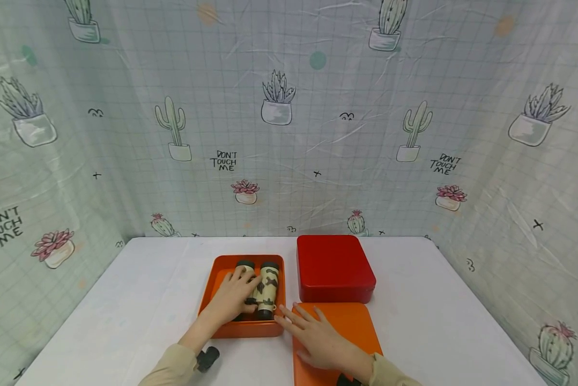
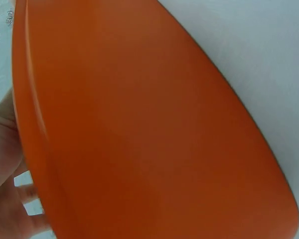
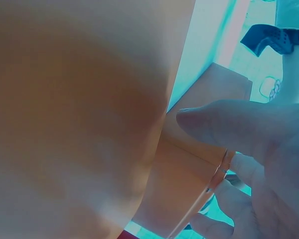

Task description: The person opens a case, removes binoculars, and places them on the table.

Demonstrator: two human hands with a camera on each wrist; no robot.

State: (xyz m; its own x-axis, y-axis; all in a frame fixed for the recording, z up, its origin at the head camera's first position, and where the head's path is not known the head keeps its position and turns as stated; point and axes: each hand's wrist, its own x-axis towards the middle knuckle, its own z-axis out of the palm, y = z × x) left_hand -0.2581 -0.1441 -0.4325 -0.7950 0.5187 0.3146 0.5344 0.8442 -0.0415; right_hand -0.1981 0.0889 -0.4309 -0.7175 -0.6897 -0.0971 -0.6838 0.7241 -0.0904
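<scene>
A pair of camouflage-patterned binoculars [image 1: 268,284] with dark ends lies in an open orange box [image 1: 247,329]. My left hand [image 1: 236,294] reaches over the box's front wall and holds the binoculars, its fingers across the left barrel and its thumb toward the lower end. In the left wrist view the box's orange outer wall [image 2: 139,119] hides most of that grip. My right hand [image 1: 315,339] spreads its fingers over a flat orange lid [image 1: 349,324], fingertips at the box's front right corner. The right wrist view has its thumb [image 3: 219,119] extended beside the orange surfaces.
A red box [image 1: 334,268] stands behind the orange lid, right of the open box. All sit on a white table [image 1: 149,300]. A cactus-printed curtain [image 1: 318,134] surrounds the table at the back and sides. Dark wrist cameras hang under both forearms.
</scene>
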